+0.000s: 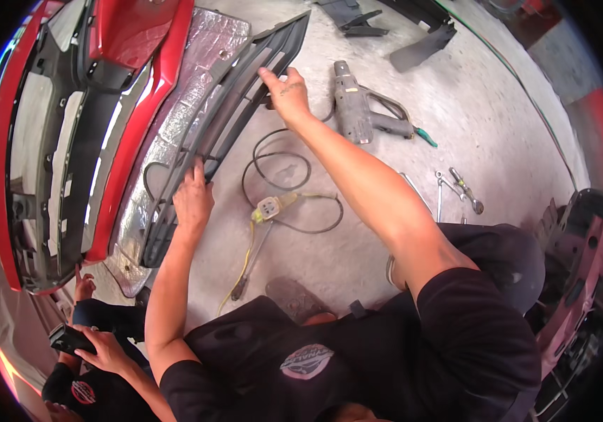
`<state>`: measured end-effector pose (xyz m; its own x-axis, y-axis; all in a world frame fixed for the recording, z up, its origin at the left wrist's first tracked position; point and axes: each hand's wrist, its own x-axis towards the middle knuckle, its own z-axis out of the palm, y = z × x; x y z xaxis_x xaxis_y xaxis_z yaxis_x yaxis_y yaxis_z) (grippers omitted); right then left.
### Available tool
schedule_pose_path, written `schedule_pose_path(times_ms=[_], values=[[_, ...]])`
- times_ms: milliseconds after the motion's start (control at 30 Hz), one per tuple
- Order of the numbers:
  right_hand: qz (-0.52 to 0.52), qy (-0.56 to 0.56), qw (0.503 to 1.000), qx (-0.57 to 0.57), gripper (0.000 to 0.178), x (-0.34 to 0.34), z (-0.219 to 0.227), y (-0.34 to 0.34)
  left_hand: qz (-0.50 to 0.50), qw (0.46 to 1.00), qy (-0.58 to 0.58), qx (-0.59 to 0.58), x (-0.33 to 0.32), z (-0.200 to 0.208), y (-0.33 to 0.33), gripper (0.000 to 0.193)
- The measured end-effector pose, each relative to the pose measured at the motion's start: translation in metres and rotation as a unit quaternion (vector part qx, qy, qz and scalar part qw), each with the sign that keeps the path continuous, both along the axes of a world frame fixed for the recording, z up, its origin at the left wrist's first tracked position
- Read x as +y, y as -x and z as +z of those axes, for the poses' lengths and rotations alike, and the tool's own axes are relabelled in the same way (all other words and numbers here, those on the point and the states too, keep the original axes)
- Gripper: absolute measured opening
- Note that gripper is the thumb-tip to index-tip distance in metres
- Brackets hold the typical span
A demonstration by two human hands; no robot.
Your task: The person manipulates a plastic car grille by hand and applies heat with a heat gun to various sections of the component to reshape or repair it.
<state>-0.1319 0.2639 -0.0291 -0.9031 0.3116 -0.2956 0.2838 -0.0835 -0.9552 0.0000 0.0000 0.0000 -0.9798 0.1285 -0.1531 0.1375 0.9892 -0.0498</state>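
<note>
Concrete floor [498, 119]: one black grille [230, 105], partly over foil mat [192, 91]; my right fingers [268, 76] grip its far part, left fingers [198, 170] its near edge, spaced presumably for steadiness; heat gun [352, 105] beyond, likely kept reachable

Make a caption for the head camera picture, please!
Left hand and right hand hold a dark slatted panel beside a red bumper, power tool nearby.
</note>
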Motion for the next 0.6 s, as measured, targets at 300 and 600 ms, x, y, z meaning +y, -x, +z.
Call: schedule_pose_path(times_ms=[300,600], values=[[0.227,-0.6,0.648,0.409,0.075,0.074,0.06,0.01,-0.013,0.997,-0.071,0.005,-0.036,0.026,0.009,0.072],[0.538,-0.484,0.627,0.287,0.056,0.094,0.095,0.028,-0.025,0.988,-0.143,-0.045,-0.046,0.033,-0.023,0.07]])
